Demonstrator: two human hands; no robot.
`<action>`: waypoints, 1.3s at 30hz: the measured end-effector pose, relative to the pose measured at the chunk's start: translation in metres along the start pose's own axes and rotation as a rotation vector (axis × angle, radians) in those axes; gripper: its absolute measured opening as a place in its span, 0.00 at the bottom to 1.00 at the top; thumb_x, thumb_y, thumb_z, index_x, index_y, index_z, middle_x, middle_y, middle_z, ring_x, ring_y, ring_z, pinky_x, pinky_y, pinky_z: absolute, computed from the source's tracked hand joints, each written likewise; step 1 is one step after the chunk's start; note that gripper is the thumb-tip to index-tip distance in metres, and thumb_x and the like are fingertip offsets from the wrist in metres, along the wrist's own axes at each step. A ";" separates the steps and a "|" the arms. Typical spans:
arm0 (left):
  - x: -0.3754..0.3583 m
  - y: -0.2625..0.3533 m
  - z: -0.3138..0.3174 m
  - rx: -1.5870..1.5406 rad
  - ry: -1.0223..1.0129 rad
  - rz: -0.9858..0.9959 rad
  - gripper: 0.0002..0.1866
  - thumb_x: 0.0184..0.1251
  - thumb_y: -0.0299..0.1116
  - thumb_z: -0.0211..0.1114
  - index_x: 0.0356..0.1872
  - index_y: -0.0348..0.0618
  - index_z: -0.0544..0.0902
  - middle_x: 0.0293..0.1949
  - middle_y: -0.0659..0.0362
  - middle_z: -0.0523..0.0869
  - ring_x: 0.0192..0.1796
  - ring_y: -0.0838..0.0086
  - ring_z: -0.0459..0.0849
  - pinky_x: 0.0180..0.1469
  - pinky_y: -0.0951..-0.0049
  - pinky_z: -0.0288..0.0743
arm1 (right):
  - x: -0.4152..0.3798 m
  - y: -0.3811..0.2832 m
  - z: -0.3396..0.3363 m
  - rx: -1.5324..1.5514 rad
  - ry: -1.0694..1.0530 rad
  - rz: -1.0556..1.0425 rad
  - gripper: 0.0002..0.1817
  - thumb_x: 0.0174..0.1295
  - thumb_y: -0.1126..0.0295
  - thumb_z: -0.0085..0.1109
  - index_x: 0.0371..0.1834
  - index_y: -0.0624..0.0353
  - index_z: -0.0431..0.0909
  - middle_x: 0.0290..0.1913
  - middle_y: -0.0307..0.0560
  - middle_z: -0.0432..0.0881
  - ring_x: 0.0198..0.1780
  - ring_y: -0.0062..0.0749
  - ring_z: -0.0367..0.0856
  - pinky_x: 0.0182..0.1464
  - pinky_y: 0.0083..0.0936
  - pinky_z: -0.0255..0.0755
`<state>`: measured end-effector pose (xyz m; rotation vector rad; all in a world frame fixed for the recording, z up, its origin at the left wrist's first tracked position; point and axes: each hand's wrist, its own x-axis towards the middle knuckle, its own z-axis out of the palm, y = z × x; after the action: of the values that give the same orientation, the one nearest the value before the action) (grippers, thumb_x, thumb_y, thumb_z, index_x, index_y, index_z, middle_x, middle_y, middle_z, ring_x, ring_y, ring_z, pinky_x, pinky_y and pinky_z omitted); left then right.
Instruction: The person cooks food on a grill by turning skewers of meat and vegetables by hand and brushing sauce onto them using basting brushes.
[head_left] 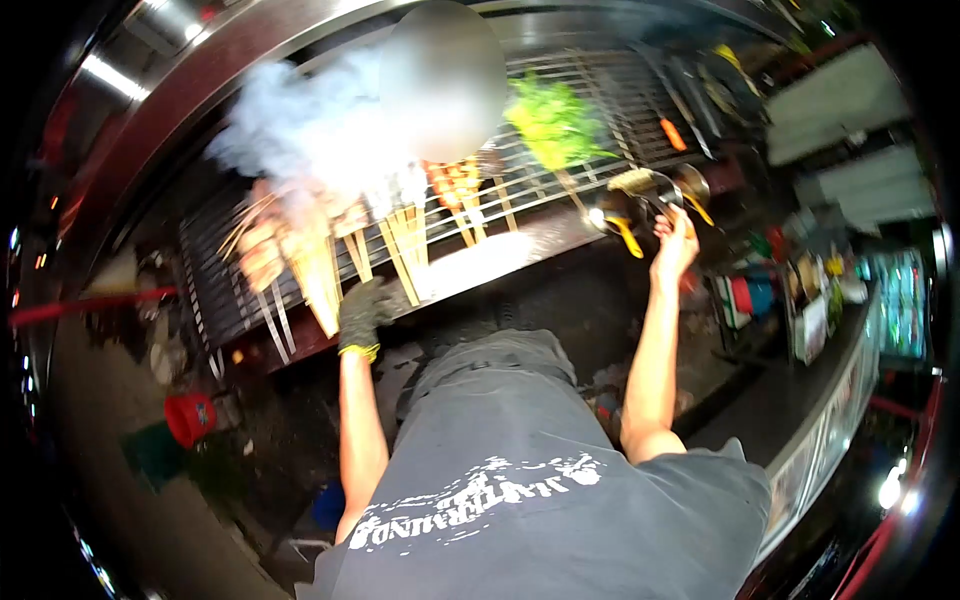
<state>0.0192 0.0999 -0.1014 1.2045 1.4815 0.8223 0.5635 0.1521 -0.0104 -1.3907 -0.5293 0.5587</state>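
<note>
My left hand [365,312], in a dark glove with a yellow cuff, is at the front edge of the grill [215,285]. It is right beside the bare ends of a bundle of bamboo skewers [318,285]; its fingers are dark and blurred. Pale pieces of meat [262,258] on sticks lie to its left. My right hand [677,242] is bare and closed around the handle of a brush [632,181] with a tan head. This brush is over small dark pots, where yellow handles [630,238] stick out.
White smoke [290,110] rises over the skewers. Orange-brown skewers [455,185] and a skewered bunch of green leaves [555,120] lie farther right on the grill. Tongs [690,95] rest at the far right. A red bucket [190,418] stands at lower left, a counter [820,390] at right.
</note>
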 end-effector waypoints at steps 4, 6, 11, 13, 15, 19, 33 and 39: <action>-0.020 0.028 0.017 -0.393 0.060 -0.389 0.16 0.73 0.37 0.57 0.51 0.34 0.80 0.31 0.52 0.85 0.19 0.70 0.80 0.17 0.75 0.72 | 0.036 0.025 -0.041 -0.140 0.180 -0.032 0.14 0.73 0.65 0.53 0.49 0.64 0.82 0.31 0.44 0.85 0.27 0.21 0.79 0.31 0.17 0.73; -0.023 0.021 0.016 -0.297 0.058 -0.320 0.17 0.72 0.41 0.57 0.50 0.37 0.81 0.32 0.54 0.87 0.22 0.73 0.82 0.19 0.75 0.72 | 0.049 0.043 -0.050 -0.204 0.211 -0.029 0.15 0.72 0.64 0.53 0.49 0.65 0.82 0.31 0.45 0.86 0.28 0.23 0.80 0.32 0.19 0.73; -0.013 0.031 0.015 -0.397 0.188 -0.377 0.16 0.71 0.38 0.60 0.52 0.37 0.79 0.34 0.52 0.87 0.21 0.71 0.82 0.19 0.74 0.74 | 0.116 0.112 -0.074 -0.094 0.271 0.344 0.15 0.68 0.66 0.54 0.51 0.64 0.79 0.38 0.50 0.86 0.33 0.30 0.82 0.35 0.23 0.76; -0.008 0.014 0.011 -0.443 0.190 -0.389 0.17 0.74 0.36 0.57 0.57 0.36 0.76 0.37 0.49 0.87 0.23 0.68 0.83 0.20 0.72 0.76 | 0.135 0.129 -0.079 0.055 0.202 0.641 0.15 0.67 0.68 0.52 0.53 0.63 0.75 0.43 0.54 0.85 0.36 0.37 0.84 0.37 0.30 0.80; -0.010 0.013 0.010 -0.520 0.179 -0.389 0.12 0.74 0.35 0.55 0.50 0.39 0.75 0.33 0.54 0.83 0.21 0.71 0.79 0.19 0.74 0.72 | 0.154 0.159 -0.094 0.104 0.112 0.641 0.10 0.68 0.67 0.54 0.44 0.63 0.73 0.39 0.54 0.84 0.31 0.37 0.83 0.32 0.28 0.81; -0.026 0.041 0.025 -0.661 0.226 -0.347 0.07 0.73 0.35 0.58 0.37 0.44 0.79 0.28 0.64 0.82 0.21 0.81 0.77 0.19 0.81 0.67 | 0.165 0.160 -0.098 -0.081 0.105 0.464 0.16 0.66 0.62 0.57 0.45 0.66 0.78 0.43 0.54 0.87 0.35 0.35 0.85 0.34 0.26 0.80; -0.030 0.039 0.021 -0.196 0.221 -0.196 0.11 0.70 0.29 0.58 0.47 0.34 0.81 0.35 0.53 0.88 0.24 0.72 0.83 0.22 0.74 0.75 | -0.047 -0.041 0.136 -0.286 -0.359 -0.258 0.14 0.74 0.64 0.52 0.48 0.59 0.86 0.36 0.42 0.87 0.34 0.20 0.82 0.38 0.19 0.75; -0.028 0.034 0.010 -0.631 0.247 -0.298 0.12 0.71 0.33 0.60 0.46 0.35 0.81 0.32 0.54 0.87 0.20 0.75 0.82 0.20 0.75 0.79 | -0.150 0.006 0.283 -0.164 -0.851 0.035 0.15 0.73 0.62 0.53 0.50 0.58 0.85 0.27 0.42 0.85 0.30 0.21 0.81 0.36 0.22 0.75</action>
<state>0.0378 0.0813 -0.0645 0.4146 1.3938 1.1444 0.2658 0.2694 0.0111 -1.2733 -1.2514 1.1652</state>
